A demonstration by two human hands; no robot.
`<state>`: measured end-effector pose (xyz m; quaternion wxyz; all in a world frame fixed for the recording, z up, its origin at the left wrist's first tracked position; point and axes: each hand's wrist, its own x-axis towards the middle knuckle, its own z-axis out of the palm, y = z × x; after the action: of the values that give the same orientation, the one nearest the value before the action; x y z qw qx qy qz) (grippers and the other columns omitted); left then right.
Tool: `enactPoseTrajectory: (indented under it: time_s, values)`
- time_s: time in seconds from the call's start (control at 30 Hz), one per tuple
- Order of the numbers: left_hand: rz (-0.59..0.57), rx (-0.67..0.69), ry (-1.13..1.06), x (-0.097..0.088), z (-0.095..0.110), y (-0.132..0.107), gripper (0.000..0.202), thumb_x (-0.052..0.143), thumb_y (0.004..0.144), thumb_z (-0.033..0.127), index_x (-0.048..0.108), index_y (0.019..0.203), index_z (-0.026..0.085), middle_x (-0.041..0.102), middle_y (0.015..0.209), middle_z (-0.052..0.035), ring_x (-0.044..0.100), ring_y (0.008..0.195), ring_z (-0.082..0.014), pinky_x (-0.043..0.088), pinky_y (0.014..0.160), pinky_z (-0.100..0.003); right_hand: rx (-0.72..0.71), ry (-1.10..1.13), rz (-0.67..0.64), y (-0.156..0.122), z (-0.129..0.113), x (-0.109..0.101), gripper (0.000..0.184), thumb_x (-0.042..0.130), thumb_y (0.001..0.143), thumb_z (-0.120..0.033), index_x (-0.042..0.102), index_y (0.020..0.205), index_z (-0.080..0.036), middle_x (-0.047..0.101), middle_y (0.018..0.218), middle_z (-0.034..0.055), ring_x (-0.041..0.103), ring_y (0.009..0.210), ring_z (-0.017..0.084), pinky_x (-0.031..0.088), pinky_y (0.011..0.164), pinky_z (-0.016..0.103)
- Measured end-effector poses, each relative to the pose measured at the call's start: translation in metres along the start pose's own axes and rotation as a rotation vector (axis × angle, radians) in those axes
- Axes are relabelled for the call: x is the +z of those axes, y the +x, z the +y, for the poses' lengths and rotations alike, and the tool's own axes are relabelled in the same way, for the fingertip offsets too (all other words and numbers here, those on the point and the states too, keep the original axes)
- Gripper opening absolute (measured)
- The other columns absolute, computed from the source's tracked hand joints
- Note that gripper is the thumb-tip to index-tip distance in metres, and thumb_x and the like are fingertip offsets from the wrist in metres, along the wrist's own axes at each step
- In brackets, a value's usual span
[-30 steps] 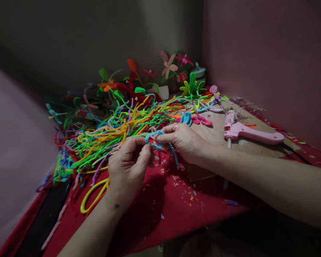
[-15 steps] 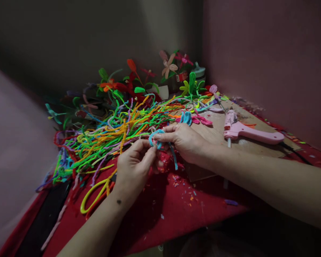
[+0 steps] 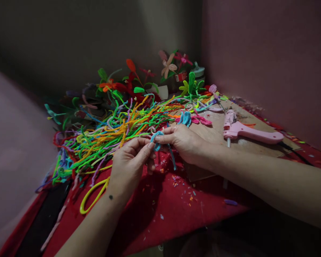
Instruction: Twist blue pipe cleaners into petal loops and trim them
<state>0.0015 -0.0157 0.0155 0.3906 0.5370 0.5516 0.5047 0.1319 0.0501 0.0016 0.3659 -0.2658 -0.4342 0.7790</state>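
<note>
A light blue pipe cleaner (image 3: 156, 135) is bent into a small loop, its loose tail hanging down below my right hand. My left hand (image 3: 132, 157) pinches the loop's left side between thumb and fingers. From the other side, my right hand (image 3: 180, 141) grips it with thumb and forefinger closed. Just beyond my right hand lie folded blue petals (image 3: 186, 118) and pink petals (image 3: 202, 119). To the left spreads a big heap of coloured pipe cleaners (image 3: 117, 132). Part of the blue loop is hidden by my fingertips.
A pink glue gun (image 3: 253, 132) rests on a brown board (image 3: 216, 134) at right, its cord trailing away. Scissors with a yellow handle (image 3: 92, 194) lie by my left wrist. Pipe-cleaner flowers (image 3: 168, 66) and a lidded jar (image 3: 199, 73) stand at the back. Scraps dot the red cloth (image 3: 176, 214).
My left hand has shifted slightly left and down, its wrist now covering more of the scissors. The blue loop looks narrower and turned. My right hand has barely moved.
</note>
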Motion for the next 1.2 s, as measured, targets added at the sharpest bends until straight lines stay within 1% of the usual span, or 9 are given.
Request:
enactPoseTrajectory:
  time_s: [0.13,0.23,0.33,0.43,0.5,0.63,0.8,0.97,1.2]
  values:
    - [0.06,0.034,0.075,0.003,0.003,-0.002,0.011,0.065,0.074,0.024,0.058,0.071,0.016,0.052,0.053,0.0054,0.045,0.038,-0.0054,0.037,0.035,-0.017,0.052,0.007,0.003,0.0,-0.001,0.002,0.017,0.06,0.07,-0.008,0.059,0.054,-0.013,0.057,0.05,-0.0007,0.049,0.045,0.009,0.039,0.05,0.023]
    - [0.052,0.04,0.133,0.002,0.003,-0.001,0.009,0.067,0.072,0.021,0.06,0.069,0.015,0.052,0.052,0.0054,0.044,0.041,-0.0046,0.038,0.039,-0.015,0.067,0.017,0.029,-0.002,-0.001,0.002,0.018,0.06,0.068,-0.005,0.057,0.052,-0.012,0.056,0.047,-0.0012,0.048,0.043,0.008,0.038,0.046,0.021]
    - [-0.024,-0.011,0.017,-0.004,0.0,0.003,0.009,0.067,0.072,0.021,0.06,0.071,0.015,0.056,0.058,0.0039,0.047,0.045,-0.005,0.04,0.041,-0.015,0.105,0.056,0.008,-0.003,-0.002,0.002,0.018,0.06,0.068,-0.005,0.056,0.052,-0.013,0.055,0.046,-0.0018,0.047,0.041,0.008,0.039,0.045,0.021]
    - [-0.142,-0.132,-0.157,-0.007,-0.002,0.006,0.008,0.065,0.075,0.021,0.058,0.077,0.017,0.059,0.062,0.0027,0.053,0.048,-0.0082,0.041,0.038,-0.017,0.135,0.068,-0.044,-0.002,-0.003,0.0,0.014,0.065,0.067,-0.01,0.057,0.056,-0.013,0.056,0.048,-0.0007,0.051,0.043,0.01,0.043,0.047,0.023]
    - [-0.164,-0.156,-0.216,-0.007,-0.003,0.006,0.009,0.064,0.075,0.02,0.056,0.078,0.016,0.061,0.065,0.0009,0.059,0.053,-0.0117,0.046,0.041,-0.019,0.091,0.045,-0.043,-0.001,-0.003,-0.002,0.014,0.07,0.065,-0.013,0.058,0.058,-0.012,0.057,0.05,-0.0004,0.051,0.043,0.009,0.042,0.045,0.023]
    - [-0.131,-0.116,-0.23,-0.005,-0.003,0.005,0.01,0.064,0.076,0.019,0.055,0.077,0.015,0.065,0.073,-0.0024,0.066,0.067,-0.0163,0.054,0.055,-0.026,0.013,0.028,-0.067,0.001,-0.002,-0.004,0.017,0.07,0.067,-0.02,0.057,0.059,-0.013,0.055,0.049,-0.0006,0.047,0.041,0.008,0.039,0.043,0.022]
    - [-0.114,-0.125,-0.226,-0.002,-0.002,0.003,0.014,0.066,0.075,0.02,0.054,0.081,0.016,0.065,0.074,0.0,0.068,0.067,-0.0157,0.056,0.061,-0.027,-0.005,0.086,-0.018,0.004,-0.002,-0.004,0.014,0.069,0.065,-0.014,0.057,0.058,-0.013,0.055,0.049,-0.0018,0.045,0.042,0.007,0.035,0.04,0.021]
    - [-0.157,-0.135,-0.136,-0.001,-0.002,0.003,0.021,0.071,0.069,0.016,0.054,0.081,0.017,0.062,0.064,0.004,0.067,0.059,-0.0152,0.056,0.057,-0.027,-0.049,0.138,0.092,0.007,-0.003,-0.004,0.018,0.063,0.066,-0.007,0.056,0.051,-0.014,0.055,0.047,-0.0021,0.048,0.043,0.008,0.037,0.045,0.022]
    - [-0.166,-0.117,-0.093,-0.006,-0.005,0.007,0.013,0.066,0.076,0.024,0.06,0.085,0.017,0.064,0.066,0.0023,0.064,0.053,-0.012,0.054,0.052,-0.023,-0.088,0.106,0.134,0.007,-0.004,-0.004,0.016,0.064,0.064,-0.005,0.058,0.052,-0.013,0.058,0.051,-0.0013,0.05,0.048,0.008,0.04,0.053,0.023]
